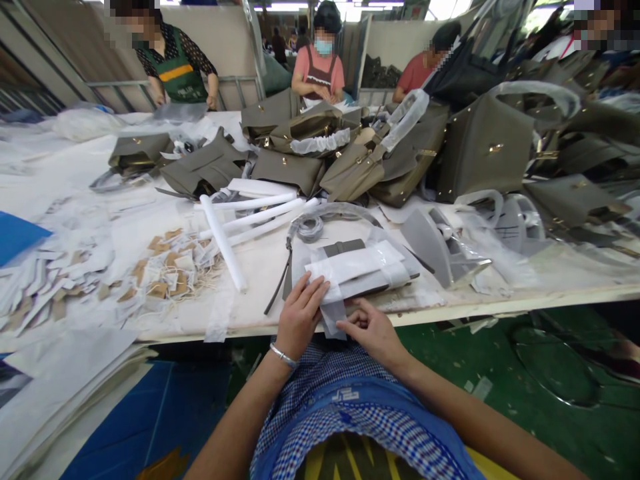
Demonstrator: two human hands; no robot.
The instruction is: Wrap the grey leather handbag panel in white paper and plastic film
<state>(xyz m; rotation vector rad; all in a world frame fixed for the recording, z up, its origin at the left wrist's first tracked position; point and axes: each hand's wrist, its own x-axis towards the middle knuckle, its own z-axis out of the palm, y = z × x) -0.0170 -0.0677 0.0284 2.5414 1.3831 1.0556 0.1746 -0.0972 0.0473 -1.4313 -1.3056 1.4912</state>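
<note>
In front of me at the table edge lies a small olive-grey leather piece, perhaps a flap or small bag (345, 247), partly covered by white tissue paper (357, 261). My left hand (300, 313), a silver bangle at its wrist, rests with extended fingers on the left end of the paper. A translucent strip (333, 317) hangs from there toward the table edge. My right hand (373, 330) is curled, its thumb and index finger at the right side of this strip. A dark strap (280, 280) and a plastic-wrapped coil (310, 228) lie just beyond.
White rolls (223, 243) lie left of centre, beside a heap of tags with strings (170, 270). Olive handbags (483, 150) pile up across the back and right. Grey wrapped pieces (433, 243) stand at right. Several co-workers stand across the table (110, 220).
</note>
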